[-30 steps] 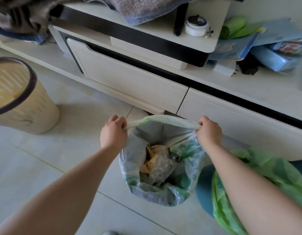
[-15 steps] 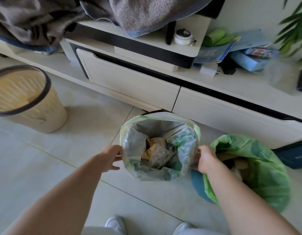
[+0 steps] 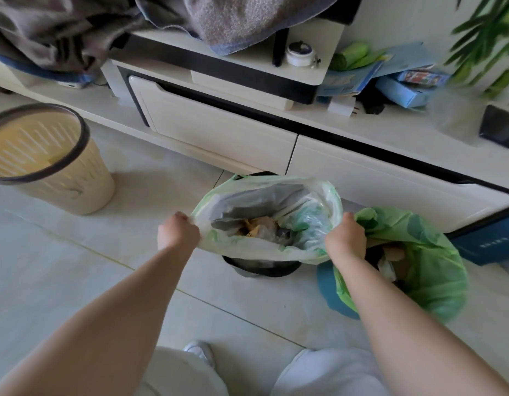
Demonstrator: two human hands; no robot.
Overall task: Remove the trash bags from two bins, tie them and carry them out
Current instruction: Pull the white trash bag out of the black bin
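Standing on the tiled floor [image 3: 76, 267] before the low white cabinet [image 3: 219, 132]. Seemingly working the removal step: pulling the pale green trash bag [image 3: 262, 248] partly up out of its dark bin [image 3: 262, 268], the blue bin [image 3: 327, 287] with its green bag [image 3: 436, 267] waiting just beside. Gripping the rim at opposite sides, left hand [image 3: 176, 232] and right hand [image 3: 344, 238] both curled tight on plastic. Next, probably needing a straight lift clear, then gathering the mouth for tying.
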